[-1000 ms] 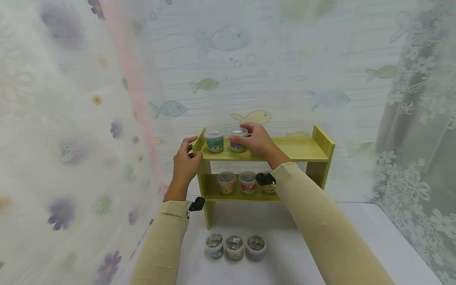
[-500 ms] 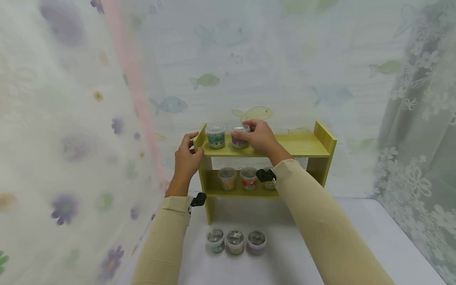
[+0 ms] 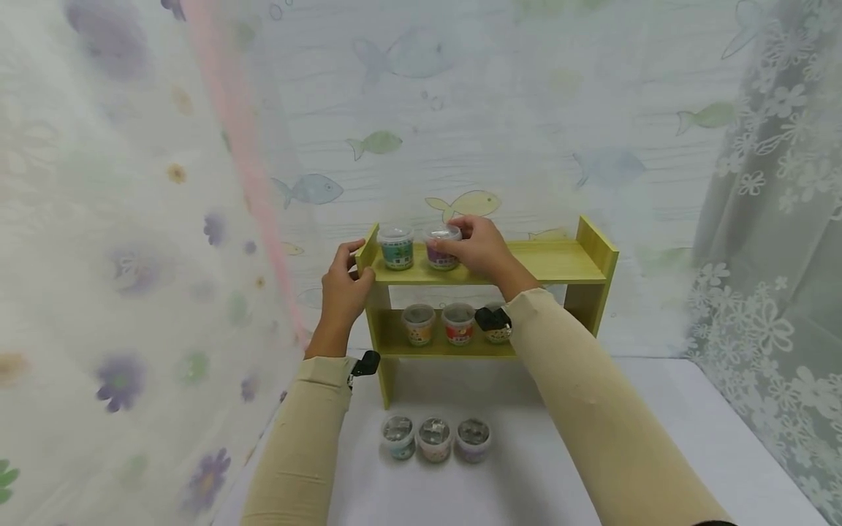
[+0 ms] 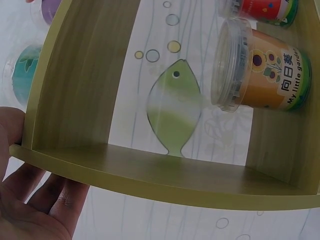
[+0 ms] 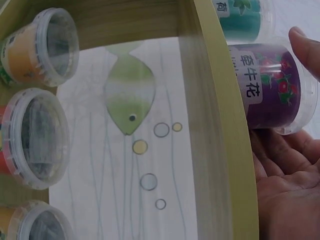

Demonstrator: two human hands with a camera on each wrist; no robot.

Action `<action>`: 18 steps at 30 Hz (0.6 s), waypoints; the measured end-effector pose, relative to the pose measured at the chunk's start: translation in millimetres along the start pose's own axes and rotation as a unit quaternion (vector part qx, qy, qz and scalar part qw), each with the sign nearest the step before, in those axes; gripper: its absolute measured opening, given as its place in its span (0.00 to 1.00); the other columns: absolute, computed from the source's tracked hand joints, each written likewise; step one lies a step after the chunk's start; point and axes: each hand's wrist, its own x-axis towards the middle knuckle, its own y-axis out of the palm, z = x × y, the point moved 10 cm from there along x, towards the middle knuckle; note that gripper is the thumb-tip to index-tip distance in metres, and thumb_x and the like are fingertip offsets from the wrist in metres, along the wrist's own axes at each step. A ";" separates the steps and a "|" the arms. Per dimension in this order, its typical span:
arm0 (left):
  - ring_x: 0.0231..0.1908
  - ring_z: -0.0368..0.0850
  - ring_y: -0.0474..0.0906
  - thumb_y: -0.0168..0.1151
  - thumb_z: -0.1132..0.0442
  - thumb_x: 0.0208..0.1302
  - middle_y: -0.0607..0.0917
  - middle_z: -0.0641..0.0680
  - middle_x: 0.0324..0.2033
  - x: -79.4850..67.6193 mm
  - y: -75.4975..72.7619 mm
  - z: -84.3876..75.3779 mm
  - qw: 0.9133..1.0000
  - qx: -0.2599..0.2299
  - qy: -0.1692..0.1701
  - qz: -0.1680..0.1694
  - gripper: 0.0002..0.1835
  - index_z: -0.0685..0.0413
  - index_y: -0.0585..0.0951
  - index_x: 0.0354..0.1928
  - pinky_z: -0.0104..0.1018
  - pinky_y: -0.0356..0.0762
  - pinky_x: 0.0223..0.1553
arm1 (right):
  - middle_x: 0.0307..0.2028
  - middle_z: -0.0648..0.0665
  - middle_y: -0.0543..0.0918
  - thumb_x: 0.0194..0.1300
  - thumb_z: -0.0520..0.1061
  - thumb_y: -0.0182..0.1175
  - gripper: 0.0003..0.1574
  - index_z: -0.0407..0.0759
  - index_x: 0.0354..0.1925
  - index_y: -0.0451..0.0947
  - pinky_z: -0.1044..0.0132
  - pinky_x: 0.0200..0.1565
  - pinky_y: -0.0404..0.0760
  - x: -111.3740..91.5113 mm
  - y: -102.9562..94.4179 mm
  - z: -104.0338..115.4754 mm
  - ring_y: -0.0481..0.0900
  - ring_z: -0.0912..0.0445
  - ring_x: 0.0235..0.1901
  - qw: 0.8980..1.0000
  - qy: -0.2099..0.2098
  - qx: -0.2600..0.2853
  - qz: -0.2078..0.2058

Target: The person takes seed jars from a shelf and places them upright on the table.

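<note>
My left hand (image 3: 345,292) grips the left end of the yellow-green wooden shelf (image 3: 559,264); in the left wrist view its fingers (image 4: 56,202) show outside the side panel. On the top board, my right hand (image 3: 485,250) holds a purple-labelled lidded plastic cup (image 3: 442,252) between thumb and fingers, seen with its floral label in the right wrist view (image 5: 274,86). Just left of it stands a teal-labelled cup (image 3: 397,252), apart from both hands. The cup's base meets the board or nearly so; I cannot tell which.
On the middle board stand an orange-labelled cup (image 3: 419,326), a red-labelled cup (image 3: 458,326) and a yellowish cup (image 3: 496,333), partly behind my right wrist. Three more lidded cups, the middle one pinkish (image 3: 434,440), stand in a row on the white table (image 3: 559,467) before the shelf.
The whole head view has shifted slightly. Both hands keep their places at the shelf and the purple cup; the right fingers have barely moved on its rim.
</note>
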 end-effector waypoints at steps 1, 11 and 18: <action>0.58 0.59 0.85 0.57 0.59 0.71 0.80 0.59 0.66 0.0 0.3 0.1 1.000 0.001 -0.001 0.001 0.28 0.33 0.71 0.72 0.57 0.85 0.52 | 0.66 0.40 0.76 0.63 0.64 0.71 0.51 0.44 0.75 0.67 0.50 0.60 0.81 -1.0 -0.4 0.3 0.76 0.48 0.63 1.000 -0.002 0.000 0.002; 0.58 0.59 0.85 0.57 0.59 0.72 0.80 0.58 0.66 0.6 2.5 0.3 1.000 0.004 -0.004 0.004 0.28 0.33 0.71 0.72 0.57 0.85 0.50 | 0.66 0.41 0.77 0.63 0.64 0.71 0.51 0.44 0.75 0.67 0.51 0.58 0.83 -9.3 -4.9 -2.7 0.77 0.49 0.62 1.000 -0.002 0.009 0.012; 0.58 0.59 0.85 0.56 0.59 0.72 0.80 0.58 0.66 0.9 1.5 0.8 1.000 0.008 -0.005 0.004 0.29 0.34 0.70 0.73 0.57 0.85 0.51 | 0.67 0.42 0.76 0.61 0.64 0.72 0.52 0.45 0.75 0.67 0.51 0.60 0.83 -13.6 -6.0 -4.1 0.77 0.49 0.63 1.000 0.012 0.019 0.018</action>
